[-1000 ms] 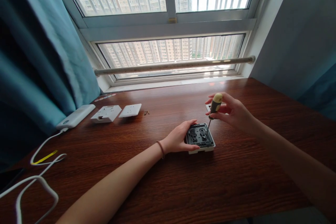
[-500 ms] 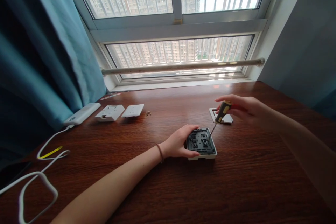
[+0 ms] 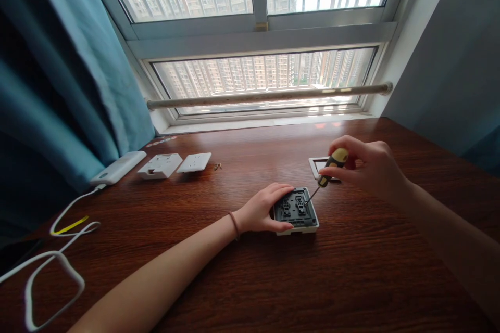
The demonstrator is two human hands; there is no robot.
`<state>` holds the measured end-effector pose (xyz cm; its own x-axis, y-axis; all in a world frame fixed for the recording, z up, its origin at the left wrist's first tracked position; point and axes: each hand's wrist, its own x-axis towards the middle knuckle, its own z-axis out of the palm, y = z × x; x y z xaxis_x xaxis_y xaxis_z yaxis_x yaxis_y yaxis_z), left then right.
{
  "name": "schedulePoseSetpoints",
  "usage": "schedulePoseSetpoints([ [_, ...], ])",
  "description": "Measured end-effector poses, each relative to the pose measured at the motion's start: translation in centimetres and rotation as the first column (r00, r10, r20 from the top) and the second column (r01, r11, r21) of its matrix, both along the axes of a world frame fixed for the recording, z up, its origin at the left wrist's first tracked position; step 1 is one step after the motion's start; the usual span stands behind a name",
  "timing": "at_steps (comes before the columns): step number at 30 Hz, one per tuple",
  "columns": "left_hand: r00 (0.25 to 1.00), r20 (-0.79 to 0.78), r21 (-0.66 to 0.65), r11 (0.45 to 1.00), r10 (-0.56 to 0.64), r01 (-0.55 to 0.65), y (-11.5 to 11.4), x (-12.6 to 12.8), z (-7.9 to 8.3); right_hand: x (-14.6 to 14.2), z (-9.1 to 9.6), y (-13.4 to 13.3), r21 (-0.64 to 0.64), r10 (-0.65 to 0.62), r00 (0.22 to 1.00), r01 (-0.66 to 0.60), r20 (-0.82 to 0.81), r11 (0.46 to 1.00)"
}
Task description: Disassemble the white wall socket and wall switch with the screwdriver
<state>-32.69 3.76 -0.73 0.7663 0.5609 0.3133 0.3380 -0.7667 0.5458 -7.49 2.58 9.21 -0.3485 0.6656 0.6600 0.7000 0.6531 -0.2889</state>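
A dark grey switch module with a white base lies on the brown wooden table, back side up. My left hand grips its left edge, thumb along the near side, fingers over the far corner. My right hand is closed on a screwdriver with a yellow and black handle. The screwdriver slants down to the left, and its tip touches the module's right part. A white frame plate lies just behind, partly hidden by my right hand.
At the back left lie a white power bank, a white socket part, a white cover plate and small screws. White cables loop at the left edge. A teal curtain hangs on the left, a window behind.
My right hand has dropped and tilted the screwdriver from upright to a slant, its tip staying on the module. My left hand keeps its hold.
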Motion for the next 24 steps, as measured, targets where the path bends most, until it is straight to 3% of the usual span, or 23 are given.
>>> schedulePoseSetpoints([
  [2, 1.0, -0.005, 0.003, 1.0, -0.002, 0.002, 0.0, 0.0, 0.0, -0.4, 0.2, -0.5, 0.005, 0.078, 0.997, -0.078, 0.023, 0.997],
  [4, 1.0, -0.005, 0.002, 1.0, 0.0, 0.0, 0.0, 0.0, 0.0, -0.7, 0.6, -1.0, -0.068, 0.23, 0.973, -0.23, 0.001, 0.971],
  [6, 1.0, -0.001, 0.001, 1.0, 0.001, -0.001, 0.0, 0.1, 0.1, -0.9, 1.0, -1.3, -0.196, 0.369, 0.926, -0.377, -0.075, 0.905],
  [8, 1.0, 0.004, 0.002, 1.0, 0.002, -0.002, 0.0, 0.1, 0.1, -0.9, 1.2, -1.5, -0.338, 0.462, 0.869, -0.494, -0.178, 0.801],
  [10, 1.0, 0.007, 0.003, 1.0, 0.001, -0.001, 0.0, 0.1, 0.0, -1.0, 1.2, -1.6, -0.399, 0.503, 0.812, -0.584, -0.297, 0.707],
  [11, 1.0, 0.008, 0.004, 1.0, 0.001, -0.001, 0.0, 0.1, 0.0, -1.1, 1.1, -1.6, -0.396, 0.492, 0.796, -0.603, -0.353, 0.692],
  [12, 1.0, 0.007, 0.005, 1.0, 0.0, 0.0, 0.0, 0.1, -0.1, -1.4, 0.9, -1.6, -0.382, 0.457, 0.794, -0.598, -0.401, 0.704],
  [14, 1.0, 0.004, 0.01, 1.0, -0.002, 0.002, 0.0, 0.1, -0.2, -1.9, 0.3, -1.8, -0.331, 0.323, 0.824, -0.501, -0.466, 0.8],
  [17, 1.0, -0.001, 0.02, 1.0, -0.001, 0.001, 0.1, 0.0, -0.3, -2.9, -1.0, -1.9, -0.224, 0.051, 0.874, -0.18, -0.484, 0.958],
  [20, 1.0, -0.006, 0.02, 1.0, 0.0, 0.0, 0.1, 0.0, -0.4, -3.3, -2.1, -1.6, -0.065, -0.094, 0.902, 0.073, -0.42, 0.995],
  [22, 1.0, -0.006, 0.019, 1.0, 0.001, -0.001, 0.1, 0.0, -0.4, -3.2, -2.2, -1.2, -0.021, -0.069, 0.937, 0.066, -0.342, 0.998],
  [24, 1.0, -0.001, 0.019, 1.0, 0.001, -0.001, 0.0, 0.0, -0.3, -2.7, -1.8, -0.8, -0.082, 0.054, 0.947, -0.084, -0.315, 0.993],
])
